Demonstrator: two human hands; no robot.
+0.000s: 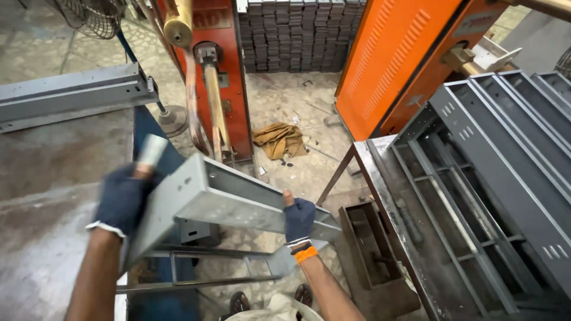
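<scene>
While I carry this grey channel (pixel 220 199) across the gap between the tabletops, I judge the sound way is to keep it level and swing it slowly so neither end clips the orange machine (pixel 217 77) ahead. It lies tilted between my two hands, over the floor and a frame (pixel 196 270) below. My left hand (pixel 122 199) in its dark glove is wrapped round the near-left end, fingers curled shut on the edge, though blur hides how exactly. My right hand (pixel 299 221) grips the right flange, fingers pressed over the rim, thumb up. I count one channel in hand, one more lying on the left tabletop (pixel 53 172), and about four long trays (pixel 505 137) stacked side by side on the right tabletop (pixel 380 178). Two orange machines stand beyond, the second (pixel 398 59) to the right, with one tan rag (pixel 279 139) on the floor between them.
</scene>
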